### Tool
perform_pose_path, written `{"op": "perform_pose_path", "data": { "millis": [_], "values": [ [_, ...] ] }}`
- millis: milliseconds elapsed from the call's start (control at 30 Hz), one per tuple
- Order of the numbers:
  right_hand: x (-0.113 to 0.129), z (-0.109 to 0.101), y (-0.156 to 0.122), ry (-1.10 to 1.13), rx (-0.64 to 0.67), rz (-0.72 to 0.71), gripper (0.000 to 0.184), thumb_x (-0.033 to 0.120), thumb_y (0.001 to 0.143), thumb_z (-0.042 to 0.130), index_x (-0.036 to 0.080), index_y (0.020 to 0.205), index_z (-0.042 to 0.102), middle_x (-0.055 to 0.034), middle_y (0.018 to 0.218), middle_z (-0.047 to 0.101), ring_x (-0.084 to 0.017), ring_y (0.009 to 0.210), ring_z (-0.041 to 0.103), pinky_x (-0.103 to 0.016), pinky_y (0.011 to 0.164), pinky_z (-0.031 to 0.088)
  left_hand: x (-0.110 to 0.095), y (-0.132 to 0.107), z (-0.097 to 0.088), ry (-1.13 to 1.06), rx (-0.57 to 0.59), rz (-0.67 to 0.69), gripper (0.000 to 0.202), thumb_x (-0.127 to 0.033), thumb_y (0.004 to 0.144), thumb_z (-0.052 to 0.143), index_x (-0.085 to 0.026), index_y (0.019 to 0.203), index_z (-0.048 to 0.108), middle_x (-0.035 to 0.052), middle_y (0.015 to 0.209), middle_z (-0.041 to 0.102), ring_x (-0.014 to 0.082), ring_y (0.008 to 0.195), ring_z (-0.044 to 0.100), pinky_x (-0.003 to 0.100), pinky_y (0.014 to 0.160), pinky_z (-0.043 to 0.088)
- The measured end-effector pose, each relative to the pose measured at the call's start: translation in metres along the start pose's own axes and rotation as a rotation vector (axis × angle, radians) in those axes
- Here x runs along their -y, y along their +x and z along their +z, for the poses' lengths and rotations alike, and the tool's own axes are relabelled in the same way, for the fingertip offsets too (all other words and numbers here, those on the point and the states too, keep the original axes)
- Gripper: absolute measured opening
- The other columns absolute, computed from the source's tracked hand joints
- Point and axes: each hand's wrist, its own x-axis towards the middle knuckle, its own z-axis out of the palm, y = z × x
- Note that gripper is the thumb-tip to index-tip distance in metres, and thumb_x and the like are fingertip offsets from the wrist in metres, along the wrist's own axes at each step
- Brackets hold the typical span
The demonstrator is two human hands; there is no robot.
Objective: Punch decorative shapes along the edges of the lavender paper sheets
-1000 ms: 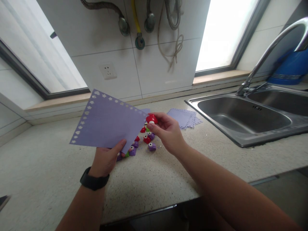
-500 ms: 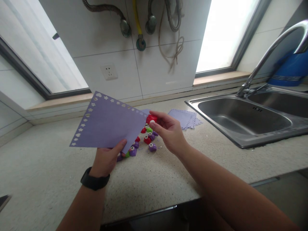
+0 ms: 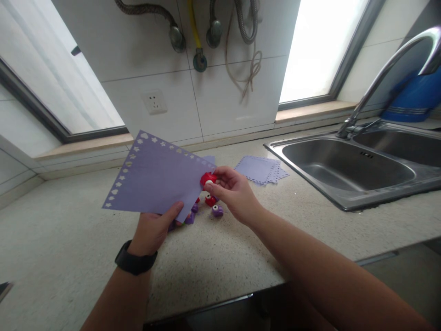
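Note:
A purple sheet of paper (image 3: 158, 179) is tilted up above the counter, with heart and star holes along its top and left edges. My left hand (image 3: 156, 230) pinches its lower edge, thumb on the front. In my right hand (image 3: 237, 191) is a red craft punch (image 3: 207, 179) with a white button, held at the sheet's right edge. My right thumb lies by the button; whether the paper sits in the slot I cannot tell. Beneath are more punches, among them a red punch (image 3: 210, 200) and a purple punch (image 3: 217, 211); the sheet partly hides several others.
Punched purple sheets (image 3: 258, 169) lie stacked on the counter (image 3: 213, 262) behind my right hand. Another purple sheet (image 3: 209, 159) shows behind the held one. To the right are a steel sink (image 3: 344, 161) and its tap (image 3: 382, 69). A wall socket (image 3: 154, 102) is at the back.
My right hand has moved the red punch left and slightly down along the sheet's right edge. The held sheet has shifted only slightly, still in my left hand.

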Motion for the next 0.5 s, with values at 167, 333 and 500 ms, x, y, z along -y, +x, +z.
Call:
{"op": "perform_pose_path", "data": {
  "millis": [167, 333, 500],
  "values": [
    [0.001, 0.000, 0.000, 0.037, 0.061, 0.002, 0.037, 0.033, 0.072, 0.093, 0.024, 0.098, 0.070, 0.0005, 0.090, 0.074, -0.013, 0.079, 0.069, -0.028, 0.073, 0.058, 0.002, 0.001, -0.002, -0.015, 0.026, -0.016, 0.045, -0.036, 0.060, 0.095, -0.016, 0.095, 0.077, 0.0019, 0.067, 0.077, 0.0206, 0.053, 0.071, 0.027, 0.046, 0.058],
    [-0.002, -0.005, 0.002, 0.044, 0.099, 0.021, 0.032, 0.040, 0.078, 0.089, 0.024, 0.099, 0.072, 0.0020, 0.086, 0.073, -0.011, 0.068, 0.063, -0.026, 0.060, 0.052, 0.000, 0.001, -0.011, -0.057, 0.233, -0.048, 0.041, -0.038, 0.069, 0.093, -0.017, 0.100, 0.075, 0.0067, 0.080, 0.081, 0.0224, 0.062, 0.074, 0.026, 0.048, 0.055],
    [-0.001, -0.014, 0.007, 0.027, 0.118, 0.014, 0.030, 0.038, 0.078, 0.090, 0.023, 0.098, 0.074, 0.0007, 0.088, 0.075, -0.011, 0.070, 0.064, -0.025, 0.062, 0.051, -0.013, -0.002, -0.023, -0.233, 0.493, -0.088, 0.057, -0.062, 0.074, 0.083, -0.021, 0.113, 0.078, 0.0120, 0.109, 0.083, 0.0362, 0.097, 0.078, 0.042, 0.078, 0.062]
  ]
}}
